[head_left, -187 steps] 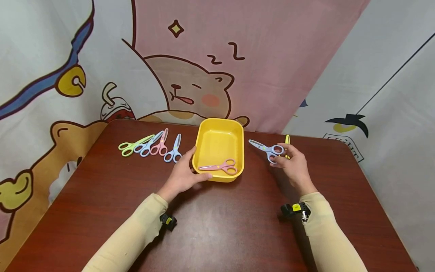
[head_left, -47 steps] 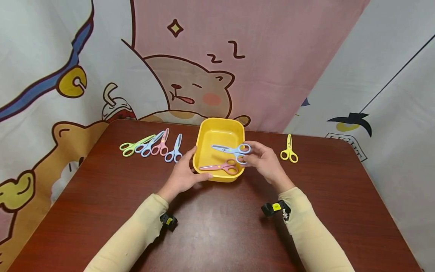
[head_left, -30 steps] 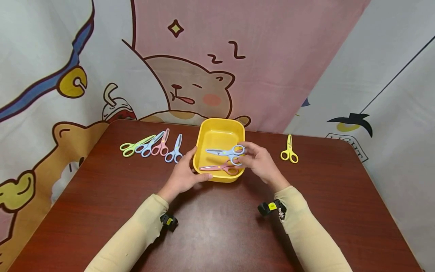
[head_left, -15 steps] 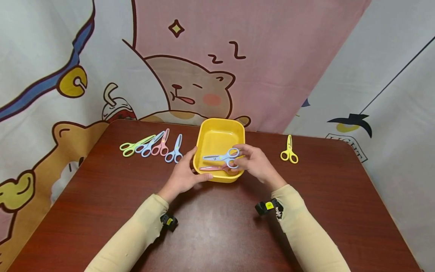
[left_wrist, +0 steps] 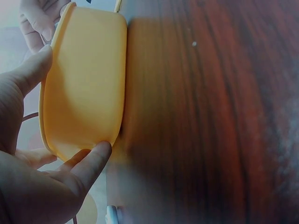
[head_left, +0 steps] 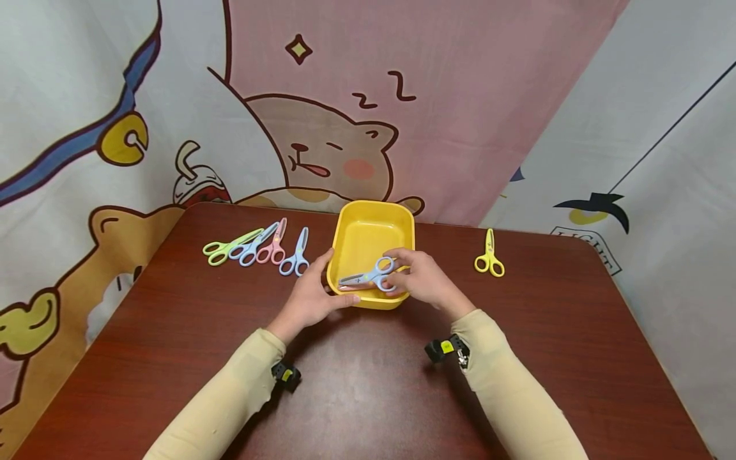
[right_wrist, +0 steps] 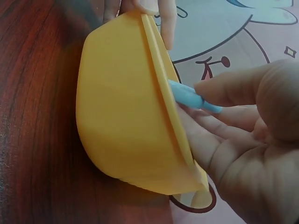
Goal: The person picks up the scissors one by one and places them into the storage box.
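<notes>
A yellow plastic bin (head_left: 374, 211) stands on the table, and my left hand (head_left: 310, 295) grips its left front corner, thumb over the rim. In the left wrist view, the fingers of that hand lie along the bin's outer wall (left_wrist: 88, 79). My right hand (head_left: 425, 278) reaches over the bin's right side and pinches blue scissors (head_left: 376, 275) by the handle loops, blades pointing left, low inside the bin. Pink scissors (head_left: 361, 287) lie beneath them, mostly covered. In the right wrist view, thumb and fingers hold the blue handle (right_wrist: 189, 95) just past the rim.
Left of the bin lie green scissors (head_left: 218, 252), blue scissors (head_left: 248, 252), pink scissors (head_left: 273, 249) and more blue scissors (head_left: 296, 260), partly overlapping. Yellow scissors (head_left: 489, 258) lie alone at the right. A printed curtain (head_left: 460, 115) hangs behind the brown table (head_left: 368, 396).
My right hand has picked up the blue scissors from the right of the bin, carried them left over it, and lowered them above the pink pair. My left hand keeps its grip on the bin.
</notes>
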Demonstrator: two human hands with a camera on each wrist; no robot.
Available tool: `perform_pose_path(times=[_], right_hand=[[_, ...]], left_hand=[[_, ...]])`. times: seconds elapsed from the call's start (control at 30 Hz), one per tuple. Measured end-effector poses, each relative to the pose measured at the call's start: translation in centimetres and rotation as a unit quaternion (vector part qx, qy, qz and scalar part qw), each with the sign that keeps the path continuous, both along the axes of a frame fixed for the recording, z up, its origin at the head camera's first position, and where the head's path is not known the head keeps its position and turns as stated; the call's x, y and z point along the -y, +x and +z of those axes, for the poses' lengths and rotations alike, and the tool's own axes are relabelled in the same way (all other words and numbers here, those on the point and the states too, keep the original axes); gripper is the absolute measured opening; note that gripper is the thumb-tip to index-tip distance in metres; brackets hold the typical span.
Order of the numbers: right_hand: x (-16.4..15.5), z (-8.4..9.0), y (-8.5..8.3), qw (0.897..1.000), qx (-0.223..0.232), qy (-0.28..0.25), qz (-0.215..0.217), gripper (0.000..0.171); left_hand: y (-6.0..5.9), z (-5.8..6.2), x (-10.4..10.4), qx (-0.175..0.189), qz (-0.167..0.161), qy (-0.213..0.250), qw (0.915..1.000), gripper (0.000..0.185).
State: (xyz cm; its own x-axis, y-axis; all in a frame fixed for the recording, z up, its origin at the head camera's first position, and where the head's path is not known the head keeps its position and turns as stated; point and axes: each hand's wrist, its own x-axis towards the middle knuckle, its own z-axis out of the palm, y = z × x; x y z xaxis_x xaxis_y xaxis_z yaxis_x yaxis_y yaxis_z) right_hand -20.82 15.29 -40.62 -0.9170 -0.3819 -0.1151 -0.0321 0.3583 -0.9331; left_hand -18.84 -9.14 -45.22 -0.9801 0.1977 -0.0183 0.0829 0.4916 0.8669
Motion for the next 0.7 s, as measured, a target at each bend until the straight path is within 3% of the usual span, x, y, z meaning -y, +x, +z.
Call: perform_pose_path(times=[0.13, 0.3, 0.53, 0.7], right_hand=[[0.3, 0.3, 0.0, 0.996, -0.045, 0.07, 0.01, 0.043], [0.6, 0.6, 0.0, 0.98, -0.093, 0.176, 0.017, 0.041], [1.3, 0.8, -0.2, 0.953, -0.134, 0.263, 0.071, 0.034], [1.8, 0.7, -0.3, 0.938, -0.138, 0.301, 0.106, 0.034]], left_hand=[[0.0, -0.1, 0.0, -0.004, 0.002, -0.005, 1.0, 0.11], [0.0, -0.1, 0.1, -0.006, 0.0, -0.006, 1.0, 0.11], [0.1, 0.1, 0.1, 0.011, -0.003, 0.013, 0.9998, 0.114], [0.1, 0.1, 0.1, 0.011, -0.006, 0.017, 0.9998, 0.114]])
